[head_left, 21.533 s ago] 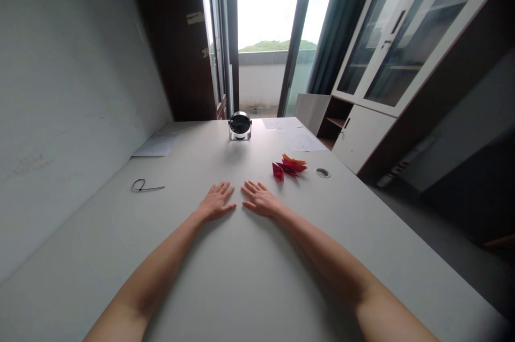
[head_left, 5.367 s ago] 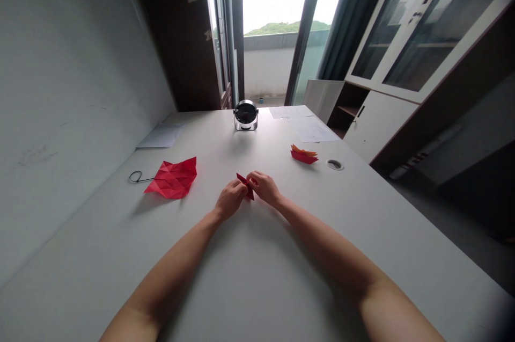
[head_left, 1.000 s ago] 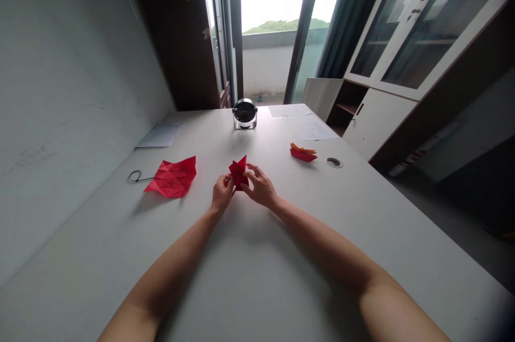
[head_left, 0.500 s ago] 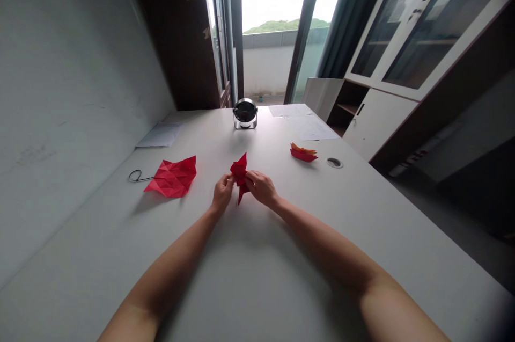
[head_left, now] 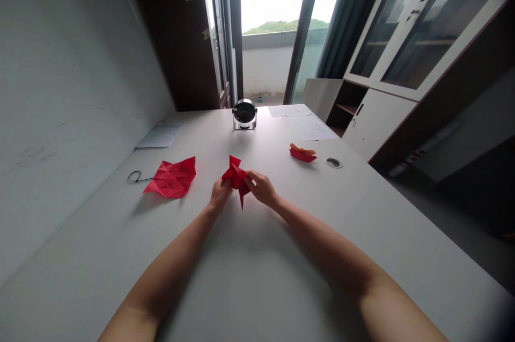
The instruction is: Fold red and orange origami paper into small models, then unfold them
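Note:
Between my two hands is a piece of red origami paper (head_left: pixel 236 176), folded into a shape with several pointed flaps. One flap points up and away, another points down toward me. My left hand (head_left: pixel 220 192) is closed on its left side, with the fingers partly behind the paper. On the right side, my right hand (head_left: pixel 260 187) pinches a flap between thumb and fingers. To the left lies a creased, unfolded red sheet (head_left: pixel 172 177) on the white table (head_left: pixel 257 277). A folded red and orange paper boat (head_left: pixel 303 153) rests to the right.
A round black device on a metal stand (head_left: pixel 244 114) stands at the far middle. Near the red sheet is a thin black loop (head_left: pixel 134 176). Papers (head_left: pixel 159 135) lie at the back left, more sheets (head_left: pixel 316 128) at the back right. A round cable hole (head_left: pixel 333 162) is at the right edge.
The red folded paper has turned in my hands and its flaps are spread wider. Its upper tip has shifted left. My left hand has moved slightly left and down; both hands still grip the paper.

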A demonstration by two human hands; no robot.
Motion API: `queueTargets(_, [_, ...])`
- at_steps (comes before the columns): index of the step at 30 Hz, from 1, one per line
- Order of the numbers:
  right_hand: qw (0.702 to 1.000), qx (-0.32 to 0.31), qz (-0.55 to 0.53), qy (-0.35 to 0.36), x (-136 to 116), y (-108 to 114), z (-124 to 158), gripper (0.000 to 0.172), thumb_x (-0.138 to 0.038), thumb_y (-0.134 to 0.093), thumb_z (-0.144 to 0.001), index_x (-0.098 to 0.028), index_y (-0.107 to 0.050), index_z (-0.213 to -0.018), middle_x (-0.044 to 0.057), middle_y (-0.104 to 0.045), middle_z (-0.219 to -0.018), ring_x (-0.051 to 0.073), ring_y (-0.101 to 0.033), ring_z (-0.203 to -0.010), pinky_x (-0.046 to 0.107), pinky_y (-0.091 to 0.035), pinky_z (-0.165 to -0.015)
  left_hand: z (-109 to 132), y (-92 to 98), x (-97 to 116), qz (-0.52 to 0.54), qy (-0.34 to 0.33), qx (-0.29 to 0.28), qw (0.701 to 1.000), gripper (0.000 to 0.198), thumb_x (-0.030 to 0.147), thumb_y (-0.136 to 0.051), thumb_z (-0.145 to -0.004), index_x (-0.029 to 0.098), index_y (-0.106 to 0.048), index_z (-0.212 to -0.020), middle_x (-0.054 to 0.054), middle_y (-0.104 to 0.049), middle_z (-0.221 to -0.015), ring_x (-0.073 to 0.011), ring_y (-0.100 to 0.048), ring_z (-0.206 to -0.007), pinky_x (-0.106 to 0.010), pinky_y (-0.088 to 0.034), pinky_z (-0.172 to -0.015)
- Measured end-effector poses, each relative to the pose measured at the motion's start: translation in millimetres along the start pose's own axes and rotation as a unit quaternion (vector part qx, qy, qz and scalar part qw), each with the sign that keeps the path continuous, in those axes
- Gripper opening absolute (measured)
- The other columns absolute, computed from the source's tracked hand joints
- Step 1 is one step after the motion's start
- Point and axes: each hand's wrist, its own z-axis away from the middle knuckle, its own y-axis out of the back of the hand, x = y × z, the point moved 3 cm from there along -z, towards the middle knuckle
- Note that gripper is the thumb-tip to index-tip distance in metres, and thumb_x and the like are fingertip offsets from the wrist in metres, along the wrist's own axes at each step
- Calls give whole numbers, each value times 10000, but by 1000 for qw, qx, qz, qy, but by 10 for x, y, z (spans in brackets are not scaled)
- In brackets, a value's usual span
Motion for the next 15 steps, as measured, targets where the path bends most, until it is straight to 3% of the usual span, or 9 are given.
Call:
queueTargets(3, [992, 48, -95, -74, 113, 12, -36, 186, -332, -457, -948, -210, -569, -864, 21, -650, -829, 160, -594, -753, 280, -488, -735, -50, 55, -72, 25, 15, 29, 999, 365, 506, -702, -781, 149, -635, -818, -23, -645, -704, -124, -562, -584, -247, -405, -568])
queueTargets(6, [969, 100, -172, -146, 287, 17, -65, 205, -395, -483, -900, -214, -526, -816, 0, -602, -743, 162, -576, -708, 286, -497, -688, -106, 111, -107, 60, 22, 52, 997, 359, 499, -703, -780, 150, -641, -837, -48, -675, -740, -158, -633, -655, -288, -473, -650])
queueTargets(11, [925, 160, -274, -208, 494, 31, -84, 211, -408, -514, -835, -213, -470, -766, -26, -530, -699, 134, -516, -657, 272, -498, -641, -173, 163, -108, 124, 43, 32, 991, 329, 468, -730, -766, 166, -630, -848, -68, -701, -822, -188, -666, -766, -323, -525, -727])
queueTargets(15, [895, 168, -345, -228, 515, 35, -79, 212, -392, -540, -815, -211, -449, -752, -27, -521, -708, 131, -526, -660, 287, -529, -636, -174, 159, -78, 163, 50, 9, 985, 325, 483, -703, -801, 178, -607, -861, -58, -691, -839, -186, -668, -800, -348, -548, -782])
